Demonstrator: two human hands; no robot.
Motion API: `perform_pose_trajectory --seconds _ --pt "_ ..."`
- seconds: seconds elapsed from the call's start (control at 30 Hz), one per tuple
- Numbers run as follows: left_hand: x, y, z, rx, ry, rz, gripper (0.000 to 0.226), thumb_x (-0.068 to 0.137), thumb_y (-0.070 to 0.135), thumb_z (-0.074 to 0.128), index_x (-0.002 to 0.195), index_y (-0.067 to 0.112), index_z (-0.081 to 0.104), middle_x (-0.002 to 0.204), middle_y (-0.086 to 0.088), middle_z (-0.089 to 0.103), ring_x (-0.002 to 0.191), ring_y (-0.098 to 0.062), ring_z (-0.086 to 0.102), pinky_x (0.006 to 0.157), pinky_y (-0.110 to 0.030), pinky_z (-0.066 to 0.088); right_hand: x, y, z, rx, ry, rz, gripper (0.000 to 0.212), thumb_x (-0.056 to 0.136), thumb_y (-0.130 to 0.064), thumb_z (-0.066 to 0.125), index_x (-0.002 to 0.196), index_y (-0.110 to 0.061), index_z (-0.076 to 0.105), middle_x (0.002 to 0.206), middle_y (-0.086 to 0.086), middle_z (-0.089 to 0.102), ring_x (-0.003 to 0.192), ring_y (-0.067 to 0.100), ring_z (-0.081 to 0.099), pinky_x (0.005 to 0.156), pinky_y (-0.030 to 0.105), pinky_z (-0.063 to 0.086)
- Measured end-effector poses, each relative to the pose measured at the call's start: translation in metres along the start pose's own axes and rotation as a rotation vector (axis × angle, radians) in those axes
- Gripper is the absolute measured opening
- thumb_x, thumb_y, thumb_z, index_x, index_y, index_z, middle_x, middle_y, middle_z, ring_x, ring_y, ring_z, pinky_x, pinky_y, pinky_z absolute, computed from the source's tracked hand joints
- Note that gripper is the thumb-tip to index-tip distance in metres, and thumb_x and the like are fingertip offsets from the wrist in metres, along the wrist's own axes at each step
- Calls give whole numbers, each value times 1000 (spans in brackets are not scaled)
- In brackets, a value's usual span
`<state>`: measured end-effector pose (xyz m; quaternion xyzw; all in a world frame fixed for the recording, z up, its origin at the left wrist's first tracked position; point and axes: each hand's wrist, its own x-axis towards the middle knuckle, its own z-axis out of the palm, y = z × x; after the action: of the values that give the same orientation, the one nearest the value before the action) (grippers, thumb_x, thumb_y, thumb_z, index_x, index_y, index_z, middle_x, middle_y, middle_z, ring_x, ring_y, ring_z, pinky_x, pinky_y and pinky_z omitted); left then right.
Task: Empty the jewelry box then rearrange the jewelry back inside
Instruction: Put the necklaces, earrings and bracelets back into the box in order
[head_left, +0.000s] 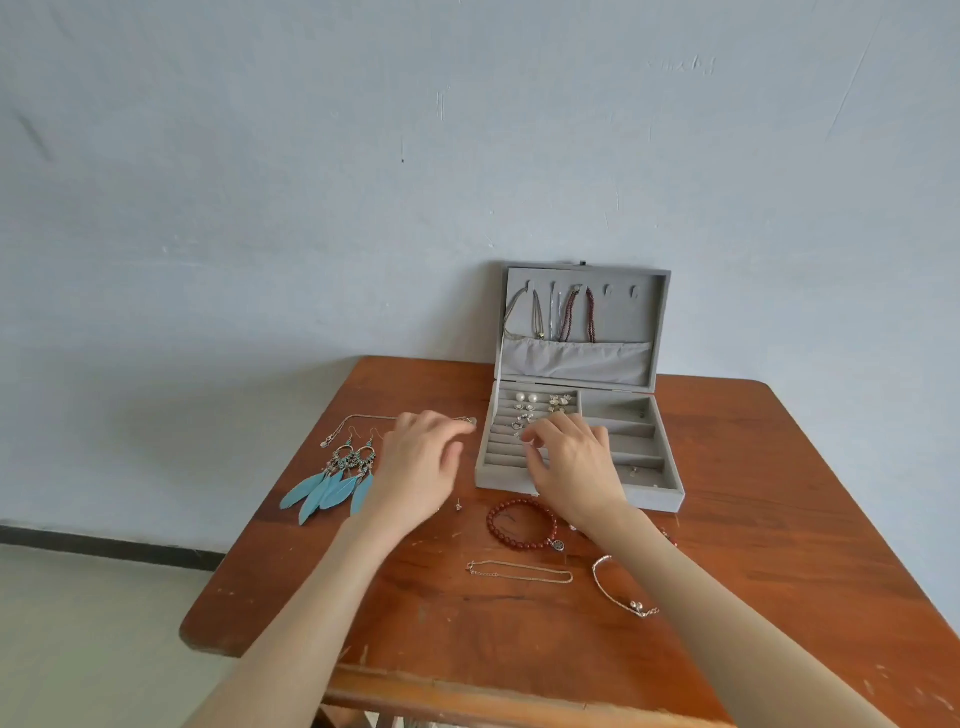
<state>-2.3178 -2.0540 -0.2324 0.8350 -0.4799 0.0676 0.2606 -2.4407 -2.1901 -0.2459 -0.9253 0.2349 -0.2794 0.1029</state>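
Over jewelry box (582, 483), right grip (566, 457) curled, contents unclear.

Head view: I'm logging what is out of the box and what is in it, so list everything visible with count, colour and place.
Jewelry box: one, grey, open, far middle of table.
Hung necklaces: several, grey, silver and dark red, in the lid.
Studs: several, pearl and silver, in the box's left slots.
Feather earrings: two, blue, table left.
Chain necklace: one, silver, behind the earrings.
Bead bracelet: one, dark red, in front of box.
Thin chain: one, gold-toned, near the front.
Charm bracelet: one, silver, right of it.
Table: one, brown wood.
Left hand: over table, beside box.
Right hand: over the slots; grip unclear.
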Motion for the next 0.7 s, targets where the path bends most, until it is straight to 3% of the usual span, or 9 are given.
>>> perform_pose_trajectory --seconds 0.17,0.27,0.53,0.7 --pt "-7 -55 -19 27 80 -300 25 89 13 53 110 17 65 111 -8 63 107 -30 50 89 -40 40 15 -31 -1 59 -121 -64 20 92 -17 50 103 -11 64 104 6 63 105 27 53 93 40 36" --pt "-6 -87 -31 -23 87 -419 24 89 12 53 111 13 65 108 -10 64 106 -31 52 92 -42 43 34 -60 7 107 -210 -109 24 93 -19 47 110 -10 61 107 9 61 105 27 52 95 40 39" --pt "18 -115 -24 -30 36 -445 27 89 21 57 112 9 65 110 -12 64 108 -31 51 95 -40 42 85 -114 57 170 -545 -5 32 93 -21 46 118 -5 60 118 15 61 109 31 56 93 39 47" --pt "26 -119 -16 -15 51 -451 17 87 25 60 97 15 70 102 -7 66 104 -28 51 89 -38 43 98 -119 78 189 -562 25 26 90 -22 52 109 -10 64 114 11 65 106 30 58 90 40 49"
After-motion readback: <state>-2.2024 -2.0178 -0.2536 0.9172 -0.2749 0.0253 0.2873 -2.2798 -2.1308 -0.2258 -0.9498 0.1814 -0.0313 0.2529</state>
